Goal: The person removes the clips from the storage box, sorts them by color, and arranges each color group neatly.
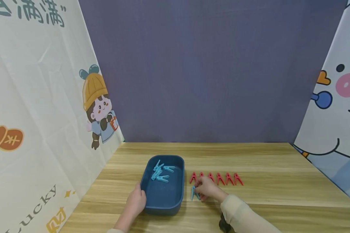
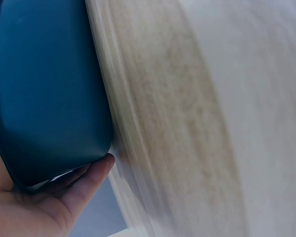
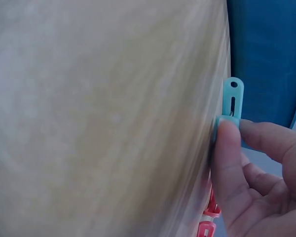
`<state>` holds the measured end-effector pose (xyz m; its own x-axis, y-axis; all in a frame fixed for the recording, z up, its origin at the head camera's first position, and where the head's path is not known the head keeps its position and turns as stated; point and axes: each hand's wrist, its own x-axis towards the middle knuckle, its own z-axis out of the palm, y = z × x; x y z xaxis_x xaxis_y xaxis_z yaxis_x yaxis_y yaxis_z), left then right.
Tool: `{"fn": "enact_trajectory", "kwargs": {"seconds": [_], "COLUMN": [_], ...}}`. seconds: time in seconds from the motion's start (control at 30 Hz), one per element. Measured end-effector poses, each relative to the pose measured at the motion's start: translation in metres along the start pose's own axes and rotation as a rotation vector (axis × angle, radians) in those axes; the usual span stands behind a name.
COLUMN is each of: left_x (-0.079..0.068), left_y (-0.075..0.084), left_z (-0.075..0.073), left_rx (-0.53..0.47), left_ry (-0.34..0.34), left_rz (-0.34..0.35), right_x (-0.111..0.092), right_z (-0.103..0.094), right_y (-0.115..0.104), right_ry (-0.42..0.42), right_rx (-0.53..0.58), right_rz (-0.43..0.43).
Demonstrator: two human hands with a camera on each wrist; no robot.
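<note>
Lengthwise, blue clothespin (image 1: 192, 191), legs (image 1: 192, 196) toward person (image 1: 245, 213)

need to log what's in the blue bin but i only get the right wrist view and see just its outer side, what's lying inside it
Observer: The head view shows several light-blue clips lying in the blue bin, toward its far end.
Operator: ok, is a hand on it anywhere
Observer: Yes, the left hand grips its left side.
Operator: and what's set out to the right of it, i only catch a bit of red
Observer: Six red clips show there in a side-by-side row, some of them partly hidden.
</note>
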<state>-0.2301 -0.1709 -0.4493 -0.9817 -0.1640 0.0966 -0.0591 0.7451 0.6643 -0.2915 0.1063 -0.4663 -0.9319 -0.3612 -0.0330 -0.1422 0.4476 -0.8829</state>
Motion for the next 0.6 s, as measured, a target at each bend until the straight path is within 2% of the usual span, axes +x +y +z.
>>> {"fn": "enact_trajectory", "kwargs": {"seconds": [0.33,0.6], "left_x": [-0.001,0.0], "left_y": [0.0,0.0], "left_z": [-0.001,0.0], "left_rx": [0.004,0.013], "left_ry": [0.004,0.016], "left_rz": [0.01,0.02], "right_x": [0.003,0.005], "right_z": [-0.002,-0.013], "right_y": [0.002,-0.008], "right_ry": [0.005,0.007], "right_rx": [0.003,-0.011], "right_rz": [0.033,0.025]}}
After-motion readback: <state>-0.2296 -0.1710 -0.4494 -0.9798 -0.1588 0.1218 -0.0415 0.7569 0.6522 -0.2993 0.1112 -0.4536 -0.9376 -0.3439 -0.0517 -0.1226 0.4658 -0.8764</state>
